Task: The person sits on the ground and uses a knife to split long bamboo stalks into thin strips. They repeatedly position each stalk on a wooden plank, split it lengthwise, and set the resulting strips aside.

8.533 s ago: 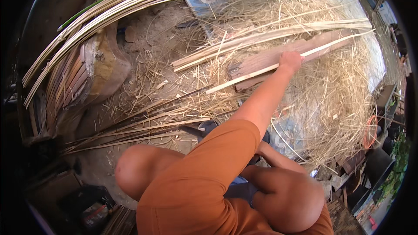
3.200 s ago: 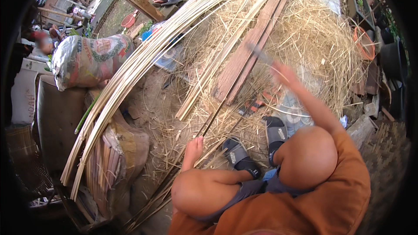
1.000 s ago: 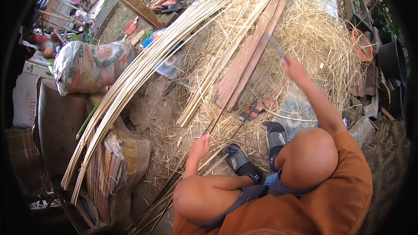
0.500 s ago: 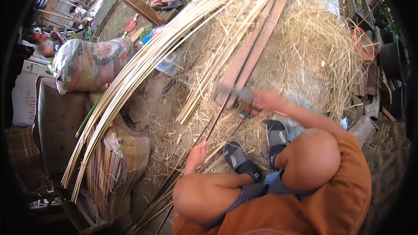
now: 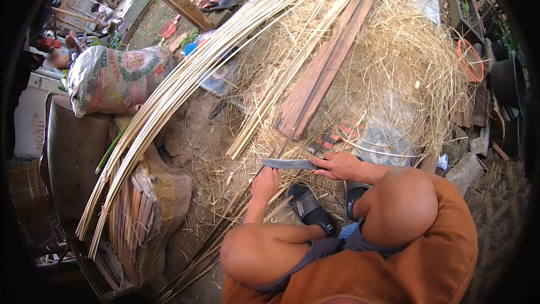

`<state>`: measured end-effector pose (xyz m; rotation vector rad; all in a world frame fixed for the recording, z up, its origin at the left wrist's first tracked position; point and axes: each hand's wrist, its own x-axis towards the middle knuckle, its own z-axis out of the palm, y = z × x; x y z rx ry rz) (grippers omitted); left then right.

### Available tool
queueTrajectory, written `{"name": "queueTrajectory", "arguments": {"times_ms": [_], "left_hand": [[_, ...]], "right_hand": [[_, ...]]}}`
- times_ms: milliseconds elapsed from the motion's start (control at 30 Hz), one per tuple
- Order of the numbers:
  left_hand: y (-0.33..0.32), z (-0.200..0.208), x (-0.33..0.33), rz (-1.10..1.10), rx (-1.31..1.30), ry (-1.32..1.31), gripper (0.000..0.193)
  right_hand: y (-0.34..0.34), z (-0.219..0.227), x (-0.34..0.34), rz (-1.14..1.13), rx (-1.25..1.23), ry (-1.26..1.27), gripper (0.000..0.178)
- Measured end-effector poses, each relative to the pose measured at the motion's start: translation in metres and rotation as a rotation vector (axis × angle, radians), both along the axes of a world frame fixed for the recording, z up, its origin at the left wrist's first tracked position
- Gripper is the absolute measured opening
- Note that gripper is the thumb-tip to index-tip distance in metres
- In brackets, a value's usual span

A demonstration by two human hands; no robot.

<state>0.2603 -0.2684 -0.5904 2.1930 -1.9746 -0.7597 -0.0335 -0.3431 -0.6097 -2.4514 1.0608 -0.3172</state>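
My right hand (image 5: pixel 339 165) is closed round the handle of a knife; its broad grey blade (image 5: pixel 289 164) points left, just beyond my left hand. Pinched in my left hand (image 5: pixel 265 183) is a thin dark bamboo strip (image 5: pixel 284 147), which runs away from me along a reddish-brown wooden plank (image 5: pixel 315 98). The blade crosses this strip short of the plank's near end. My fingers cover the knife's handle and the part of the strip inside my grip.
Pale bamboo strips (image 5: pixel 185 79) lie in a long bundle at left, and more (image 5: pixel 292 84) beside the plank. Shavings (image 5: pixel 405 56) cover the ground to the right. A stuffed sack (image 5: pixel 121 79) and an orange basket (image 5: pixel 470 61) stand at the sides. Another person's feet (image 5: pixel 219 3) show at the far edge.
My right hand has drawn the knife toward me, from over the plank's near end to beside my left hand. My left hand has shifted slightly right and away from me.
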Motion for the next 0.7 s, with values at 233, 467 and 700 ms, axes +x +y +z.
{"name": "queueTrajectory", "arguments": {"times_ms": [233,467,700], "left_hand": [[0.039,0.016,0.029,-0.019,0.115,-0.125,0.042],[0.024,0.015,0.056,0.191,0.198,0.395,0.049],[0.099,-0.006,0.109,0.345,0.316,0.357,0.050]], "right_hand": [[-0.188,0.001,-0.153,-0.846,-0.097,0.044,0.036],[-0.086,-0.007,-0.008,-0.161,0.101,-0.042,0.037],[-0.107,0.012,-0.036,-0.382,0.143,0.006,0.037]]}}
